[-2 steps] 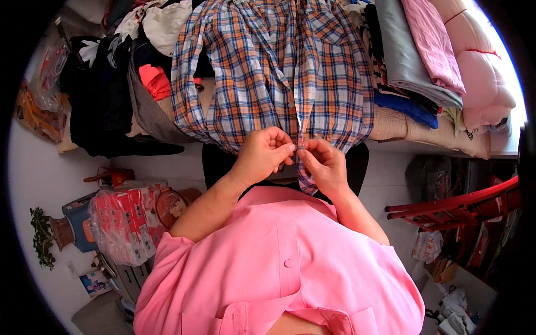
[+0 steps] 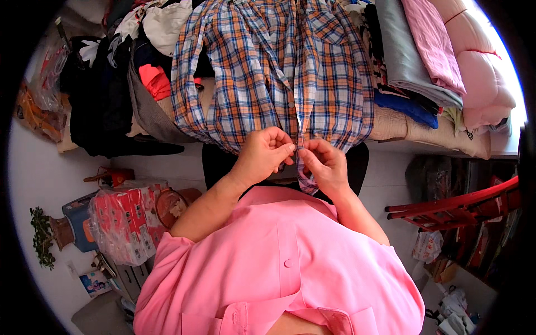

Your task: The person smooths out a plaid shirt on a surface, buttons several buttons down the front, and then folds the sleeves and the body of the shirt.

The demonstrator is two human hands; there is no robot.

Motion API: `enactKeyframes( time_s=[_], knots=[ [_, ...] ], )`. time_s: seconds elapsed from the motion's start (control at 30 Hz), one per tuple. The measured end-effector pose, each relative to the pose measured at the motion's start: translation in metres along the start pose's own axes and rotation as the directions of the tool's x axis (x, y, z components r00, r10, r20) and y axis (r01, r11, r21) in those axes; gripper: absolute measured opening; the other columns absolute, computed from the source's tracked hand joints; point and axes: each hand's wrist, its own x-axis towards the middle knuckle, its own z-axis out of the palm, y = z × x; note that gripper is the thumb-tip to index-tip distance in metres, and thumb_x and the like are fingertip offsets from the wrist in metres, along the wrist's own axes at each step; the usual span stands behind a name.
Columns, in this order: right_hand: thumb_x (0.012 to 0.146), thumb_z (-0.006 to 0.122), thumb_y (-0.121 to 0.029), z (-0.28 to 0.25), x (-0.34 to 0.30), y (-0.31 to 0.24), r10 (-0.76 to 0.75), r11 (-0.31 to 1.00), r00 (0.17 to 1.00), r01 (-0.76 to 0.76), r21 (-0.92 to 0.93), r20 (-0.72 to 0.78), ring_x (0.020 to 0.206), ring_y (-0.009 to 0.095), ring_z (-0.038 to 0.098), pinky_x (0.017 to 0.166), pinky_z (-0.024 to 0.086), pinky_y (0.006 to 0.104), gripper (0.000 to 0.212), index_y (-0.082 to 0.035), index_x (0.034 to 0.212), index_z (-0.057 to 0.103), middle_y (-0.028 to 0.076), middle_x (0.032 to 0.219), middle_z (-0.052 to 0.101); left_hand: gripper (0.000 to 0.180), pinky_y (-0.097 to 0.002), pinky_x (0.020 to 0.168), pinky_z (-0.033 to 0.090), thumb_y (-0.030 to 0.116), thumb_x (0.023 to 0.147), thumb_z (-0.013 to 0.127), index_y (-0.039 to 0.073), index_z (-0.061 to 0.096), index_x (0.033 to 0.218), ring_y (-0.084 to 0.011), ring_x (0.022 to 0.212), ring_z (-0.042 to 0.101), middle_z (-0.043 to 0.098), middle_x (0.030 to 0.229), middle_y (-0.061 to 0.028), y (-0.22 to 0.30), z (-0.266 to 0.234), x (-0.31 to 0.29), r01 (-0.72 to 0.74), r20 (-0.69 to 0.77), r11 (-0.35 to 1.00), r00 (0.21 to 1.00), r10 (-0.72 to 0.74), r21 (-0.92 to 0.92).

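A plaid shirt (image 2: 240,72) in orange, blue and white lies front up on the bed edge, its lower end hanging toward my lap. At the bottom of its front opening, my left hand (image 2: 265,152) is closed in a pinch at one front edge, probably by a button that the fingertips hide. Close beside it, my right hand (image 2: 326,166) pinches the other front edge between thumb and fingers. A strip of the hem dangles below the right fingers. Higher up the placket, a small button (image 2: 291,105) shows.
Dark clothes (image 2: 100,111) are heaped on the bed at left. Folded grey cloth (image 2: 410,61) and pink cloth (image 2: 432,39) are stacked at right. Red plastic-wrapped packs (image 2: 123,223) stand low at left; a red folding chair or ladder (image 2: 458,206) is at right.
The dangling hem strip below my right hand has shifted slightly, and the right fingers have moved a touch. Everything else stays put.
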Motion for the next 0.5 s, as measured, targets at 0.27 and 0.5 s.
enactKeyframes(
  time_s=[0.27, 0.5],
  knots=[
    [0.09, 0.057, -0.012, -0.007, 0.013, 0.003, 0.1, 0.99, 0.988, -0.11, 0.083, 0.116, 0.063, 0.009, 0.06, 0.055, 0.048, 0.0202, 0.013, 0.0, 0.09, 0.058, 0.004, 0.073, 0.062, 0.01, -0.0183, 0.047, 0.044, 0.008, 0.086, 0.06, 0.0, 0.056, 0.089, -0.0077, 0.062, 0.06, 0.061, 0.073, -0.0036, -0.008, 0.0, 0.003, -0.038, 0.008, 0.999, 0.999, 0.038, 0.029],
    [0.082, 0.062, -0.005, 0.01, 0.012, 0.002, -0.132, 0.931, 0.991, 0.111, -0.348, -0.036, 0.061, 0.014, 0.06, 0.054, 0.047, 0.0252, 0.01, 0.002, 0.084, 0.056, 0.009, 0.071, 0.062, 0.009, -0.0213, 0.054, 0.048, 0.006, 0.087, 0.058, -0.001, 0.055, 0.082, -0.0066, 0.063, 0.058, 0.06, 0.07, -0.0015, -0.017, 0.001, 0.009, -0.218, -0.018, 0.936, 0.973, 0.231, 0.278]
  ],
)
